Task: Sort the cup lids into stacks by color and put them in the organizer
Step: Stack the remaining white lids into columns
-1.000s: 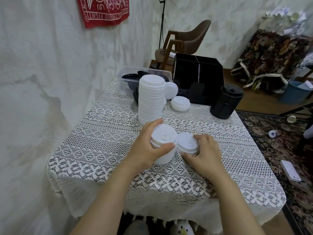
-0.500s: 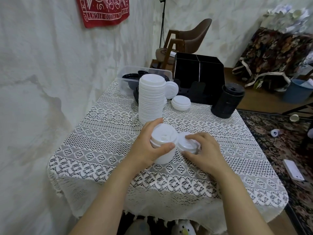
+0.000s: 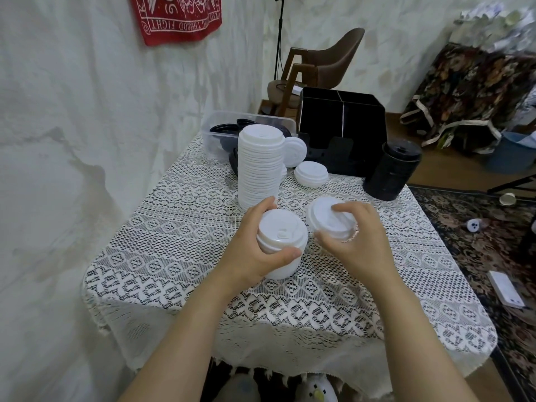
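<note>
Our left hand (image 3: 249, 253) curls round a short white stack (image 3: 282, 236) standing on the surface (image 3: 179, 227). Our right hand (image 3: 362, 245) pinches 1 white lid (image 3: 324, 216), tilted, just beside it. Behind, near each other, stand a tall white stack (image 3: 259, 169) and the black organizer (image 3: 342, 117).

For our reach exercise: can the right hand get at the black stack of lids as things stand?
Probably yes: only bare tablecloth lies between the right hand and the black stack, though the hand holds a white lid it must set down first.
</note>
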